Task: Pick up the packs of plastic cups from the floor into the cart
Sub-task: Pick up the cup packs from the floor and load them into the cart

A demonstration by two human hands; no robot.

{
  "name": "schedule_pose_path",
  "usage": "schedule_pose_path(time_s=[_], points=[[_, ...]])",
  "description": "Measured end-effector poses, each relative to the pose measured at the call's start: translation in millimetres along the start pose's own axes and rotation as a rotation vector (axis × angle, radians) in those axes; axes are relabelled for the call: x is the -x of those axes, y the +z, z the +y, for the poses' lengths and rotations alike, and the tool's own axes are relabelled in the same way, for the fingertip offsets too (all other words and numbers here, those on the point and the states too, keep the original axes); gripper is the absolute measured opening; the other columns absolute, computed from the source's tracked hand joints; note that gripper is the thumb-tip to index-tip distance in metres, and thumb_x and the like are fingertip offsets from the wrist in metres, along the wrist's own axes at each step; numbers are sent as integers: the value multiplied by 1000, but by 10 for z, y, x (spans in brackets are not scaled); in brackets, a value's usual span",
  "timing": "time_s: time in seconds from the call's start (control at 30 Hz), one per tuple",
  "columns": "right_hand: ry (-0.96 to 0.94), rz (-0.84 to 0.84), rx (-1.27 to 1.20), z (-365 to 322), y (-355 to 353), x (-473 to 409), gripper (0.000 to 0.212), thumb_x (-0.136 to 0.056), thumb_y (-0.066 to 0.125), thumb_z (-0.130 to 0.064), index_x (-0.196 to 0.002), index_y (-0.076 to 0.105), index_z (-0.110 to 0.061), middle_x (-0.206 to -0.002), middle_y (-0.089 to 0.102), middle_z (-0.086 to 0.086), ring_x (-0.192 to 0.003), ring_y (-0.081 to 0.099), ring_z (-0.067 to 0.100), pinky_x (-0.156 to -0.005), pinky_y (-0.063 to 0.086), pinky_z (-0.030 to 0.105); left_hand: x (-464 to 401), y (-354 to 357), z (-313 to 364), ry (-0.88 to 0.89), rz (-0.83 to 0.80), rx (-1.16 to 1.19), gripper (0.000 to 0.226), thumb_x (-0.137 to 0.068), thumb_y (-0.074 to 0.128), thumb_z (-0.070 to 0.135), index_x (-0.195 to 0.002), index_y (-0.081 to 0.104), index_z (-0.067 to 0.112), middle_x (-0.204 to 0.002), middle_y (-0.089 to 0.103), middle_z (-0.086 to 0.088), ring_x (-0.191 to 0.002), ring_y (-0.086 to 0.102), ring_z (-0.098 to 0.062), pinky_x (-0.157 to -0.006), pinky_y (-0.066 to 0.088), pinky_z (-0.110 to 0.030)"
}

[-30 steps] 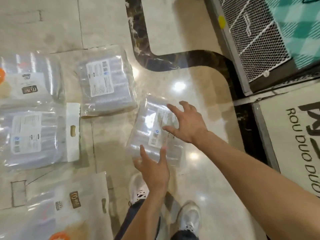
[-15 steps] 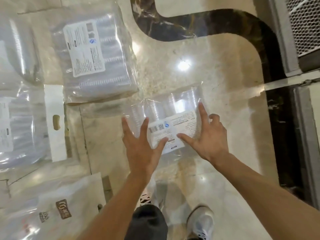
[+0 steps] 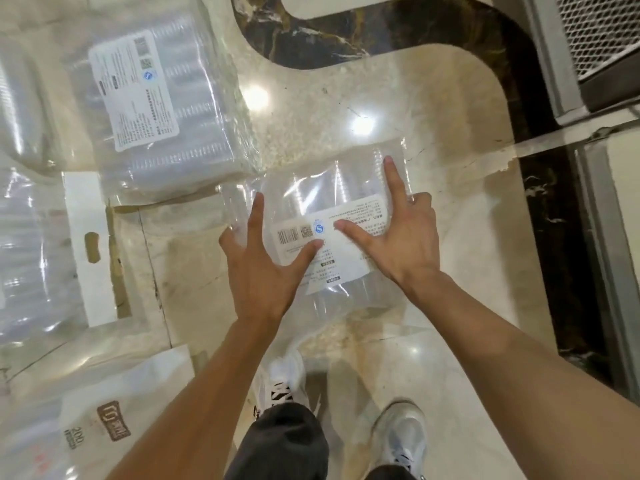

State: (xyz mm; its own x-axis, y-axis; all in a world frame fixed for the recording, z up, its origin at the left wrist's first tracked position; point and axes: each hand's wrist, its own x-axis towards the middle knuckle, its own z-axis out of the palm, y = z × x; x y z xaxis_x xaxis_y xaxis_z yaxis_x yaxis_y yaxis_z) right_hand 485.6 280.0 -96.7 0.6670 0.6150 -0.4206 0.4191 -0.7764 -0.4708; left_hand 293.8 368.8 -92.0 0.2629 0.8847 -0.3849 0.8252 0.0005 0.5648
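A clear pack of plastic cups (image 3: 322, 188) with a white printed label is between my hands, just above the marble floor. My left hand (image 3: 263, 268) holds its left side, thumb on the label and outer fingers wrapped round the edge. My right hand (image 3: 401, 240) holds the right side, forefinger stretched up along the pack, thumb on the label, other fingers curled over the edge. A larger labelled pack (image 3: 156, 109) lies on the floor at upper left. The cart's white mesh wall (image 3: 599, 32) shows at the top right corner.
More packs lie on the floor: one with a white hanger strip (image 3: 31, 244) at left, a branded one (image 3: 86, 431) at lower left, another (image 3: 20, 109) at far left. A dark marble inlay (image 3: 381, 32) curves across the floor. My white shoes (image 3: 401, 434) stand below.
The pack has turned from slanting to crosswise. Both hands shifted from its near end to its two sides and took hold. The view has come closer to the floor.
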Motion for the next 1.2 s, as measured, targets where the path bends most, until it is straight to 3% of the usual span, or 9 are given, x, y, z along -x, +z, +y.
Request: schedule_pose_path(time_s=[0.07,0.2,0.3,0.43,0.57,0.8,0.9,1.0,1.2], points=[[7,58,-37,-80,-264,138,114,-67,60,-94,-153,-8,-63,-119,41,10,-104,53,31,-97,51,46,71,-165,270,56,0,-26,112,-68,72,83,-158,11,57,-156,24,-13,-133,51,-30,-94,49,-34],[27,137,-81,-354,-1037,441,111,-71,60,-92,-157,-1,-57,-122,36,7,-111,55,33,-97,53,45,232,-657,976,129,5,-37,109,-68,70,84,-158,15,56,-152,29,-14,-135,49,-31,-101,51,-42],[0,204,-79,-684,-1737,686,110,-72,60,-91,-159,5,-52,-129,37,12,-115,52,33,-98,50,42,443,-1161,1554,198,33,-44,108,-70,71,82,-159,18,52,-149,35,-12,-127,54,-26,-96,54,-36],[13,292,-108,-1098,-2692,1172,110,-72,57,-92,-160,6,-51,-134,37,14,-118,51,35,-102,49,45,838,-1932,2358,246,35,-45,107,-66,70,87,-155,17,59,-151,32,-10,-127,55,-29,-103,52,-46],[43,341,-115,-1470,-3579,1863,108,-73,54,-93,-160,7,-50,-126,39,11,-109,53,33,-91,51,40,1454,-2710,3085,279,38,-69,106,-65,69,88,-154,18,61,-149,35,-10,-125,57,-31,-103,48,-46],[98,445,-145,-2064,-5262,3638,109,-73,52,-94,-161,11,-45,-128,41,15,-112,52,35,-94,48,42,3056,-4236,4227,362,-21,-95,106,-63,67,91,-153,21,61,-146,37,-8,-126,56,-31,-102,47,-44],[155,490,-155,-2226,-5739,4470,109,-73,48,-96,-161,9,-46,-130,40,17,-112,53,36,-93,49,43,3715,-4754,4523,441,-48,-114,106,-62,66,93,-153,21,60,-148,37,-10,-129,55,-33,-104,49,-49],[213,520,-175,-2375,-6094,5231,108,-74,50,-95,-161,9,-45,-138,39,22,-122,50,42,-102,47,50,4298,-5151,4677,512,-82,-131,106,-62,65,93,-153,23,58,-149,38,-11,-129,54,-34,-103,50,-50],[303,654,-247,-2391,-6389,6499,109,-73,52,-94,-161,11,-46,-142,35,22,-127,49,45,-107,45,52,5270,-5621,4793,693,-151,-148,105,-65,66,91,-155,23,57,-151,36,-12,-131,52,-36,-102,46,-46]])
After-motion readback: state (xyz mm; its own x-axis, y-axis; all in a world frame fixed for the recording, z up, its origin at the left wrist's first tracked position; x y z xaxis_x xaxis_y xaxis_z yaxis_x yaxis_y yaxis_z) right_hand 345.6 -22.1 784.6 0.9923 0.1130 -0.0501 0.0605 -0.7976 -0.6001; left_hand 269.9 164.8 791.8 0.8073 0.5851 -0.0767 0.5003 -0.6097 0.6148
